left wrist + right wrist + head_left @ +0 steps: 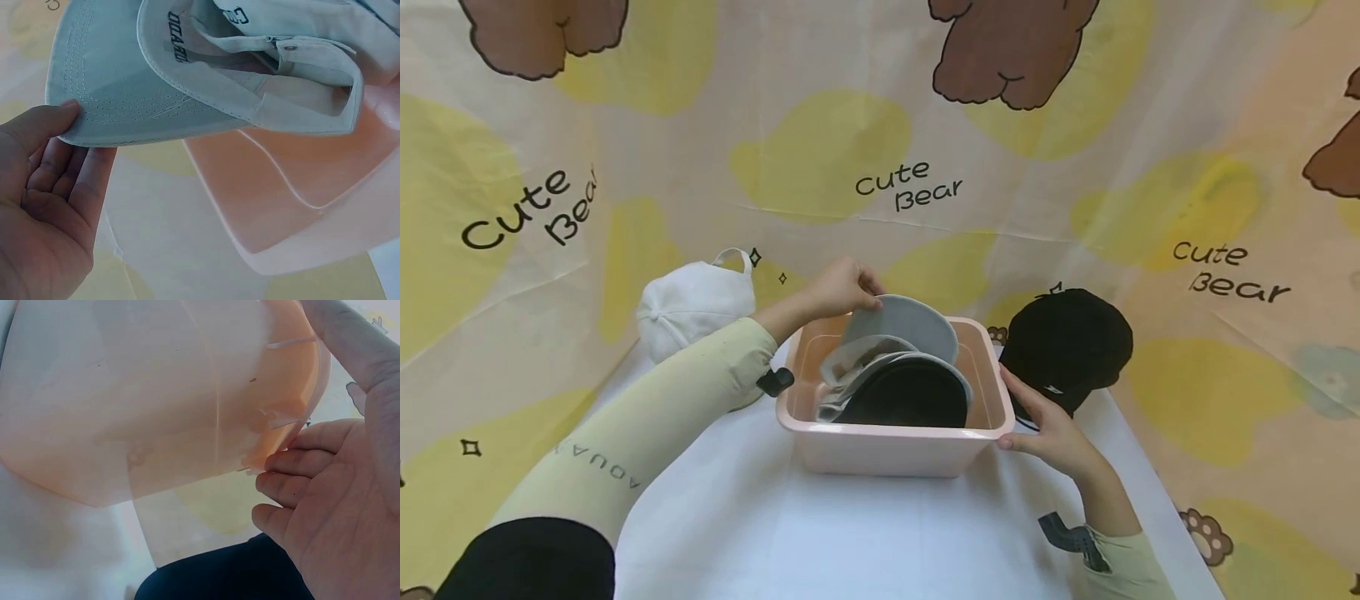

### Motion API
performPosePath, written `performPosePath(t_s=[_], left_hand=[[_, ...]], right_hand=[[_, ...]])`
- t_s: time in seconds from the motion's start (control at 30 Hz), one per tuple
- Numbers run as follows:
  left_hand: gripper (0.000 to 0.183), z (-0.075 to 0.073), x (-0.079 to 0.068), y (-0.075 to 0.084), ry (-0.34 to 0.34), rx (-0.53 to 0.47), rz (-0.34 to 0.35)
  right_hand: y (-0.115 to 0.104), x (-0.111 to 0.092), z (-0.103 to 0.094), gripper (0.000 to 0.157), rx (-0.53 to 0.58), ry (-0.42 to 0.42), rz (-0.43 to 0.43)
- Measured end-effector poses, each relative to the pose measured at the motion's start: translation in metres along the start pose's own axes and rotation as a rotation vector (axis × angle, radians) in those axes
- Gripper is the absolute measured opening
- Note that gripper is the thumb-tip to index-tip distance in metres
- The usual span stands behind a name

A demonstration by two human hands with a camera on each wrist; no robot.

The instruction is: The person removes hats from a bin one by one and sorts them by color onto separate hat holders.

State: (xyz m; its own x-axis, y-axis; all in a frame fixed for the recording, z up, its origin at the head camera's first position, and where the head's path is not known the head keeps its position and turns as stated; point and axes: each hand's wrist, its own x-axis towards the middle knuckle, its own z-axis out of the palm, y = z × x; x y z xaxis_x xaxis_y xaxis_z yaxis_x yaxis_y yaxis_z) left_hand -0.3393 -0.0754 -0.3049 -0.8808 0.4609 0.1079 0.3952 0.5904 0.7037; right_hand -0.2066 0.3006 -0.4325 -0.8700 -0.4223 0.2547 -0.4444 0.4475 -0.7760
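Note:
My left hand point(846, 287) pinches the brim edge of a grey cap point(910, 321) between thumb and fingers, at the back of a pink plastic basin point(880, 450). In the left wrist view the cap's inside and back strap show, with dark lettering on the inner band. A black-brimmed cap point(906, 396) stands at the front of the basin, with pale cap edges behind it. My right hand point(1052, 433) rests against the basin's right front corner. Its fingers point(306, 462) are nearly straight alongside the rim, with the thumb near the rim too.
A white cap point(692, 304) lies left of the basin, behind my left forearm. To the right is a black cap point(1067, 346), close to my right hand. The white tabletop point(850, 533) meets a bear-print cloth point(820, 158) at the back.

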Motion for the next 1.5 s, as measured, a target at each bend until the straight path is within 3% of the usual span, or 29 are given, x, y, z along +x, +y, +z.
performPosePath(t_s=[0.37, 0.93, 1.27, 1.5], left_hand=[[0.016, -0.018, -0.002, 0.019, 0.081, -0.089, 0.008], [0.017, -0.037, -0.007, 0.034, 0.196, -0.160, 0.016], [0.015, -0.044, -0.013, 0.041, 0.234, -0.174, 0.072], [0.016, -0.045, -0.023, 0.042, 0.228, -0.267, 0.122]], right_hand=[[-0.001, 0.005, -0.004, 0.109, 0.000, -0.001, -0.024], [-0.002, 0.006, -0.006, 0.106, -0.011, 0.002, -0.001], [0.000, 0.003, -0.005, 0.105, 0.000, -0.004, 0.009], [0.001, 0.001, -0.002, 0.104, 0.002, -0.006, 0.021]])
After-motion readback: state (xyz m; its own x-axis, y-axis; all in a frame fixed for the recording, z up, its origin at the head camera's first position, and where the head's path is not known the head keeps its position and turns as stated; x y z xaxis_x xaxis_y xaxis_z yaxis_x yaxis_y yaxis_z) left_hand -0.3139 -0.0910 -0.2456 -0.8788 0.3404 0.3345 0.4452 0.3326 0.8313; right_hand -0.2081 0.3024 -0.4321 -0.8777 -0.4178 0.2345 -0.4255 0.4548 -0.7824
